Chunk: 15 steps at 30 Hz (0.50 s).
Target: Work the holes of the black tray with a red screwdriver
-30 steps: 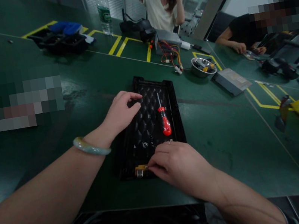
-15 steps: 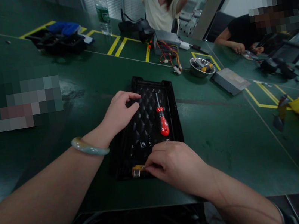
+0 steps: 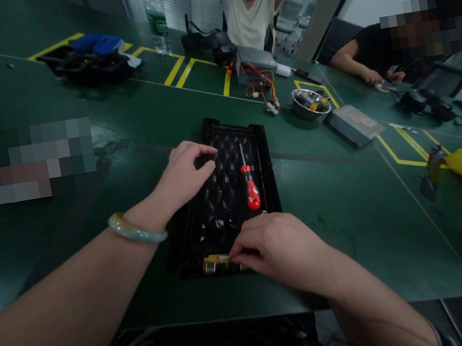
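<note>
In front of me lies a long black plastic panel [image 3: 223, 174] with a raised diamond-patterned face. A small yellow circuit board [image 3: 216, 260] with metal connectors sits at its near end. My right hand [image 3: 280, 247] is at that board, thumb and fingertips pinched at its right part; what is between them, if anything, is hidden. My left hand [image 3: 189, 171] hovers at or rests on the panel's left edge, thumb and fingers apart, holding nothing. Between my hands and the far end, a red-and-black screwdriver [image 3: 251, 188] lies on the panel, its shaft pointing away from me.
Beyond the panel are a grey power supply [image 3: 255, 59] with loose cables, a metal bowl [image 3: 310, 106] of small parts and a flat grey box [image 3: 355, 125]. A black tray [image 3: 84, 73] and a water bottle [image 3: 157, 24] stand farther back. Two people sit across the table.
My right hand has shifted slightly right along the circuit board, uncovering more of it. My left hand, the panel and the screwdriver stay about where they were.
</note>
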### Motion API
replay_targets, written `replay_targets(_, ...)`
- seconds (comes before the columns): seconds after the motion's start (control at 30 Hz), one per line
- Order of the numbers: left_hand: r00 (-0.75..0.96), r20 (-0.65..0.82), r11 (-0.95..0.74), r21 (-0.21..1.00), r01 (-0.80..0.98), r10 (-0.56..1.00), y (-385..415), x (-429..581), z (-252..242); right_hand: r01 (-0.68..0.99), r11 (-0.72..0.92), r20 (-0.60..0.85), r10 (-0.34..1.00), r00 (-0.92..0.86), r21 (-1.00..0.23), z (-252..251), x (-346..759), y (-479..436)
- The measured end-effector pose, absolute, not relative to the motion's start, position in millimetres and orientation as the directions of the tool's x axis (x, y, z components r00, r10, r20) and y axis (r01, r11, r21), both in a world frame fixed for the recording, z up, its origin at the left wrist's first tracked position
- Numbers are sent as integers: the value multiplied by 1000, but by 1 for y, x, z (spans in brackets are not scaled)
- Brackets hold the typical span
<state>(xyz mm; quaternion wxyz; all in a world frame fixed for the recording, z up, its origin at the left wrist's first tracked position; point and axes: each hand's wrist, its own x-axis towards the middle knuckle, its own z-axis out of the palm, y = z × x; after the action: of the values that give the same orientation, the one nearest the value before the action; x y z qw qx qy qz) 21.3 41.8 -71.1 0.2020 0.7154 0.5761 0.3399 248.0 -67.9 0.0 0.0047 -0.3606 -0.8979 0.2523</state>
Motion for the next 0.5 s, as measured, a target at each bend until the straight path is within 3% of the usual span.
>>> replay_targets(0.13, 205, 249, -314, 569, 760, 947, 31, 22, -60, 722, 475, -12, 831, -556, -503, 2, 252, -58)
replay_targets(0.23, 385, 260, -465, 507, 726, 885, 23, 22, -53, 825, 419, 114, 906, -407, -379, -4, 260, -45)
replay_targets(0.37, 566, 226, -587, 531, 611, 793, 17, 19, -51, 856, 487, 77, 873, -481, -176, -19, 269, -32)
replay_targets(0.5, 678, 128, -636, 503, 585, 724, 14, 20, -51, 836, 539, 51, 842, -537, -102, -27, 271, -29)
